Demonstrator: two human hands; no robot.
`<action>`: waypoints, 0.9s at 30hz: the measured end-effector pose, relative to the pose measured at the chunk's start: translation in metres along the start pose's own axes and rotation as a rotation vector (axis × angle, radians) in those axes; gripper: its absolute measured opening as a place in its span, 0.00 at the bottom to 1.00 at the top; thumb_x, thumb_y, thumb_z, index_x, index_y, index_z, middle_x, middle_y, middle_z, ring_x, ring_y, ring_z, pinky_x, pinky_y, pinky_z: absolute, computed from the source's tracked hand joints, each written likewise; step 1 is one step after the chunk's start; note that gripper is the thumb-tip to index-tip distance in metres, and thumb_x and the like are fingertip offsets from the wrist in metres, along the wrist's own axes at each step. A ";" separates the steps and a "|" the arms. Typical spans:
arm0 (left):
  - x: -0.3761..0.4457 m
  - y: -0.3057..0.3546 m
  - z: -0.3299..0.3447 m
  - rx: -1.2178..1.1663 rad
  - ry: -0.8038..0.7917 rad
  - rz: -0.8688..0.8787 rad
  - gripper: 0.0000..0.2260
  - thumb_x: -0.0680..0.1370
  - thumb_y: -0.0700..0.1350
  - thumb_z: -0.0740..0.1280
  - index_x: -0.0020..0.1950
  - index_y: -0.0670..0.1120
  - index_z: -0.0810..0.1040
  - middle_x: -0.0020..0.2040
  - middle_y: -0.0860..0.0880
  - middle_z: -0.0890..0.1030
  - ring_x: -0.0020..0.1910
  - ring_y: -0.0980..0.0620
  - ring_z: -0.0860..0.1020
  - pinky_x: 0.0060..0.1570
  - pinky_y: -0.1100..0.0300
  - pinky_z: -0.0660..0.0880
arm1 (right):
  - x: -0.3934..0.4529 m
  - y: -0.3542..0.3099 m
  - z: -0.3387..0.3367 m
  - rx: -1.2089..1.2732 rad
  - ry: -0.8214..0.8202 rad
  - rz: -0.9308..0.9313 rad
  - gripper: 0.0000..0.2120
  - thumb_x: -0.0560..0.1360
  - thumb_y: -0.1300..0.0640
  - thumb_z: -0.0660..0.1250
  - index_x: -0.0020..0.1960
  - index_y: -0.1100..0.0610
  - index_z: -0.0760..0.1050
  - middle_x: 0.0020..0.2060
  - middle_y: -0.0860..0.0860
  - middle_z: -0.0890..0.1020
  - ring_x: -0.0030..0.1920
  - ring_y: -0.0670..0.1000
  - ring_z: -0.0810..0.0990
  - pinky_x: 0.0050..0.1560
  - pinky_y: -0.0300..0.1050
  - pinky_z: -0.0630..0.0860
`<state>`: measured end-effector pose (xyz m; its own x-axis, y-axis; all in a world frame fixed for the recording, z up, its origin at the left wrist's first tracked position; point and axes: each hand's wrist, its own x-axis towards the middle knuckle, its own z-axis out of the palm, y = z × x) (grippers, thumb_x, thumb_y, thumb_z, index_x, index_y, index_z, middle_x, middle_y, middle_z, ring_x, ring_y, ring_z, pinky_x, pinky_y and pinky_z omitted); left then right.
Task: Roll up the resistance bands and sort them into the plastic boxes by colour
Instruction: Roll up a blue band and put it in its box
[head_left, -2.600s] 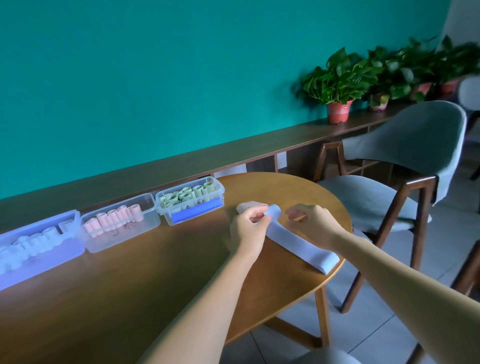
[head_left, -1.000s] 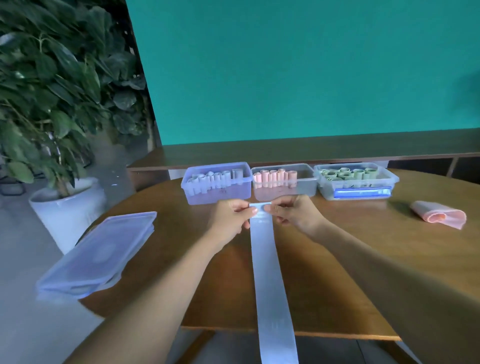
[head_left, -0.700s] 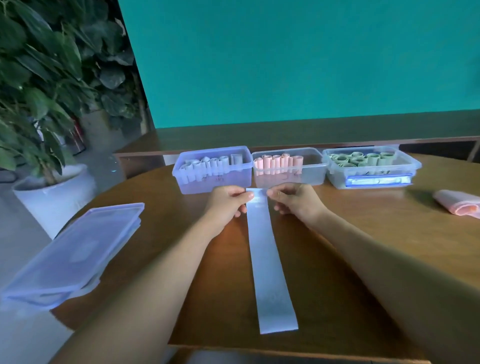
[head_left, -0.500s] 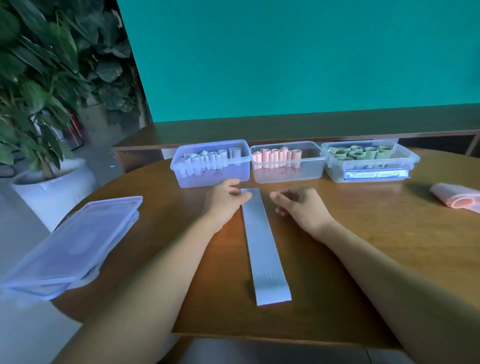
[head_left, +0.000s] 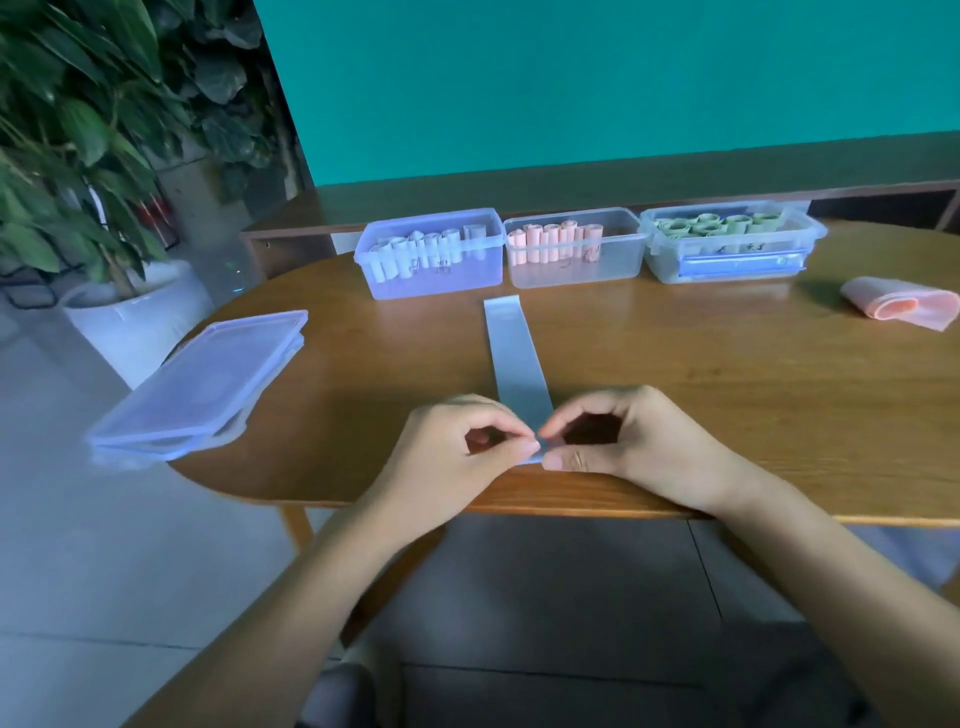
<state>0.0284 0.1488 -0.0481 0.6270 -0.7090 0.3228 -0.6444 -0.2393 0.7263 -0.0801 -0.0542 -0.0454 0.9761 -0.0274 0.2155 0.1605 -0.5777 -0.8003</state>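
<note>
A pale blue resistance band (head_left: 514, 358) lies flat on the wooden table (head_left: 675, 395), running from the boxes toward me. My left hand (head_left: 457, 452) and my right hand (head_left: 628, 441) pinch its near end between thumb and fingertips near the table's front edge. Three plastic boxes stand in a row at the back: one (head_left: 431, 278) with pale blue rolls, one (head_left: 571, 270) with pink rolls, one (head_left: 727, 262) with green rolls. A folded pink band (head_left: 901, 309) lies at the far right.
Stacked clear lids (head_left: 202, 384) overhang the table's left edge. A large potted plant (head_left: 78, 130) in a white pot stands on the floor to the left. A wooden ledge (head_left: 571, 192) runs along the teal wall behind the boxes.
My hands let go of the band's far end by the boxes and drew back to its near end, which they now pinch. The view tilted downward.
</note>
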 end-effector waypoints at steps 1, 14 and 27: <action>-0.003 0.001 -0.001 0.033 -0.004 0.017 0.03 0.74 0.49 0.75 0.46 0.51 0.87 0.46 0.58 0.85 0.49 0.54 0.83 0.49 0.56 0.80 | -0.001 0.000 0.000 -0.028 -0.015 -0.015 0.10 0.70 0.49 0.78 0.51 0.48 0.85 0.47 0.42 0.86 0.51 0.45 0.83 0.57 0.42 0.78; 0.000 -0.009 -0.002 0.279 -0.073 0.108 0.07 0.76 0.53 0.72 0.50 0.53 0.85 0.48 0.61 0.80 0.52 0.59 0.78 0.50 0.65 0.76 | 0.006 0.011 0.002 -0.241 0.002 -0.135 0.07 0.74 0.49 0.74 0.49 0.51 0.85 0.50 0.43 0.82 0.54 0.44 0.81 0.57 0.40 0.76; 0.009 -0.006 0.003 0.268 0.067 0.001 0.05 0.75 0.50 0.74 0.43 0.49 0.84 0.48 0.58 0.77 0.49 0.60 0.77 0.46 0.68 0.75 | 0.026 0.010 -0.002 -0.213 0.003 0.072 0.08 0.73 0.50 0.76 0.40 0.52 0.80 0.53 0.41 0.78 0.45 0.41 0.77 0.45 0.30 0.70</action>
<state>0.0367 0.1417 -0.0511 0.6481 -0.6660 0.3694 -0.7322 -0.4116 0.5426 -0.0539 -0.0623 -0.0468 0.9835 -0.0769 0.1635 0.0553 -0.7334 -0.6776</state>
